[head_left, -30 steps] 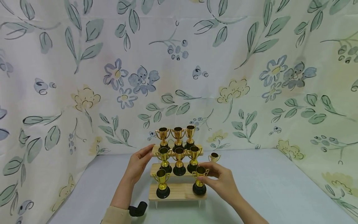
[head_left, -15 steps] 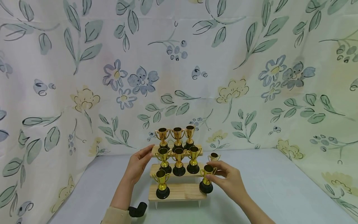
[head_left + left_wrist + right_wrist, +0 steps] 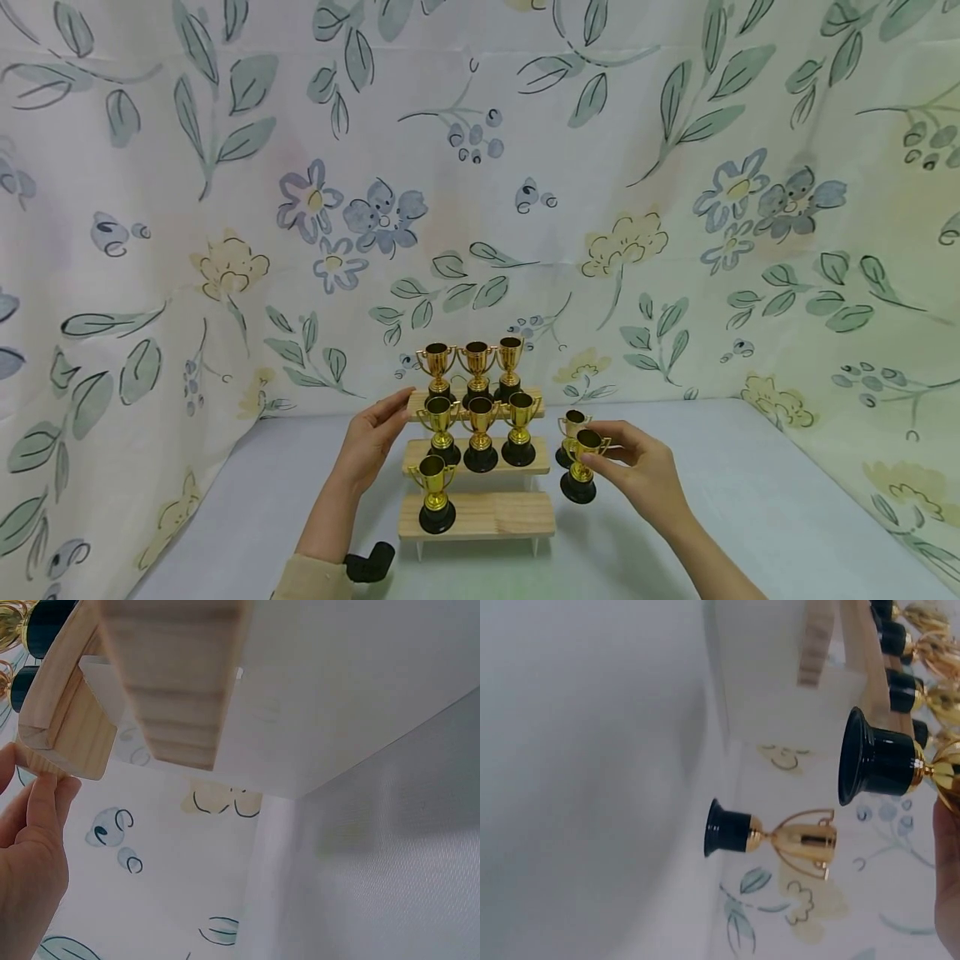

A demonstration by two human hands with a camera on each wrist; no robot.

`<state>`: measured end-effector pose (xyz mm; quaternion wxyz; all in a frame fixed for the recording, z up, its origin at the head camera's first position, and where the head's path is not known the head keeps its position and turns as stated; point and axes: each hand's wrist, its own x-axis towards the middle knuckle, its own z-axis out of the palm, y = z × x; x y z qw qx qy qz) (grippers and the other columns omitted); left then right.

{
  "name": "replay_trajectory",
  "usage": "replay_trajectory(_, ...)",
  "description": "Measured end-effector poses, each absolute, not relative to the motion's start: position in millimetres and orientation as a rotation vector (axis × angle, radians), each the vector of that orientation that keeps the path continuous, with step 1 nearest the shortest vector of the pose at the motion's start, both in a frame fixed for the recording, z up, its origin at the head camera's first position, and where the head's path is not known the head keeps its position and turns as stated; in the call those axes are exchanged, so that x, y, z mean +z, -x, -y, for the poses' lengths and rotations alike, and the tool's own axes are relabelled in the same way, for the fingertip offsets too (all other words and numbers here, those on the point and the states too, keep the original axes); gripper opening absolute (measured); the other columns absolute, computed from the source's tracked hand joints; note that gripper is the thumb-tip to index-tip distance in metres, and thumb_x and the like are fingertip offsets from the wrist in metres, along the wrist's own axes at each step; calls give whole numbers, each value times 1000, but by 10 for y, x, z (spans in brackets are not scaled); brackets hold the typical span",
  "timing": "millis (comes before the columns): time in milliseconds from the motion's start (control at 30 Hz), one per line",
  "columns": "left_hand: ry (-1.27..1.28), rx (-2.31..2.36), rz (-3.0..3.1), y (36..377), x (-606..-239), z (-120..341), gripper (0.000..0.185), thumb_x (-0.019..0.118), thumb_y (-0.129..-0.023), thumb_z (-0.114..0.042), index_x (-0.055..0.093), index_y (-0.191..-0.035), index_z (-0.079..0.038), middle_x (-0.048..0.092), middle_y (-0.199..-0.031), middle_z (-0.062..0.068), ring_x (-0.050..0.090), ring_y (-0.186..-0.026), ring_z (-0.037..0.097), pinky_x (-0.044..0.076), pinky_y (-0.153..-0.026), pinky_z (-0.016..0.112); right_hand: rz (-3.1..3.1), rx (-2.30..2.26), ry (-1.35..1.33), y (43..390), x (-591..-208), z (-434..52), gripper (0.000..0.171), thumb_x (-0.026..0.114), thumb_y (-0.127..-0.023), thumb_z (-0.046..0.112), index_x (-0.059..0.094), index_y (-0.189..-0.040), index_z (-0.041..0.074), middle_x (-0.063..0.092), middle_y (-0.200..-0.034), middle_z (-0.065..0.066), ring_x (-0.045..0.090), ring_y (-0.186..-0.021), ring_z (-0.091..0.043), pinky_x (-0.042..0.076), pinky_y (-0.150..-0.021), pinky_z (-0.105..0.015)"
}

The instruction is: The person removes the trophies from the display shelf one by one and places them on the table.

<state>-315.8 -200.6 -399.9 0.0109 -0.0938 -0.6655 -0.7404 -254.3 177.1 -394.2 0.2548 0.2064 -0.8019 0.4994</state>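
My left hand [image 3: 375,437] pinches the left end of the top shelf [image 3: 37,760] of a three-step wooden display stand [image 3: 517,510] between thumb and fingers. To the right of the stand, my right hand [image 3: 641,471] holds a small gold trophy cup [image 3: 579,485] by its cup, thumb in front. The black round base of this trophy [image 3: 885,761] points down, clear of the shelves. Just behind it a second gold trophy [image 3: 802,840] stands upright on the table. On the bottom step a single trophy [image 3: 435,496] stands at the left.
Three trophies [image 3: 477,358] line the top step and three more [image 3: 480,429] the middle one, close together. The white-covered table [image 3: 750,483] extends on both sides. Behind hangs a floral cloth [image 3: 480,208]. A black bent piece [image 3: 371,562] sits by the left wrist.
The right hand has carried the trophy off the right end of the bottom step, rightward and slightly back, beside the table trophy. The left hand has stayed on the top shelf.
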Motion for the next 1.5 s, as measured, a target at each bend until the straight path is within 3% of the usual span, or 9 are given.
replay_trajectory(167,298,-2312,2079,3154,-4006,2013,52,54,-101,-8,39,-151,-5,34,-160,7,31,-148,17,43,-104,5,2173,1337,-528,2577,-3956,-1856,31,81,-81,11,71,-110,11,73,-106,-9,66,-88,6,60,-75,-14)
replay_trajectory(633,316,-2318,2068,3163,-3998,2012,54,54,-101,-8,37,-151,-3,33,-160,7,29,-150,18,43,-104,5,2192,1277,-459,2681,-3978,-2012,32,81,-81,12,72,-112,11,74,-105,-11,66,-85,8,59,-74,-12)
replay_trajectory(800,294,-2326,2064,3160,-3989,2006,54,55,-100,-8,39,-151,-4,36,-159,6,38,-144,10,44,-104,6,2191,1272,-435,2715,-4003,-2054,32,81,-81,11,72,-111,11,74,-103,-11,65,-85,9,58,-75,-10)
replay_trajectory(1000,282,-2327,2062,3167,-4003,2004,54,56,-99,-8,40,-150,-4,38,-158,8,53,-120,-13,45,-104,7,2204,1261,-417,2753,-4033,-2082,33,81,-81,13,72,-112,12,74,-104,-10,63,-87,12,57,-76,-9)
replay_trajectory(1267,288,-2314,2077,3174,-4021,2008,55,57,-99,-10,39,-151,-5,37,-159,6,48,-131,-6,44,-105,7,2256,1225,-367,2827,-4079,-2134,33,81,-82,18,72,-113,13,75,-104,-7,63,-86,10,58,-76,-10)
replay_trajectory(1500,289,-2315,2070,3165,-4006,2001,54,57,-99,-9,39,-151,-5,38,-158,6,51,-123,-12,44,-105,7,2325,1225,-296,2867,-4124,-2180,34,81,-82,19,71,-114,10,75,-104,-8,64,-84,7,58,-75,-11)
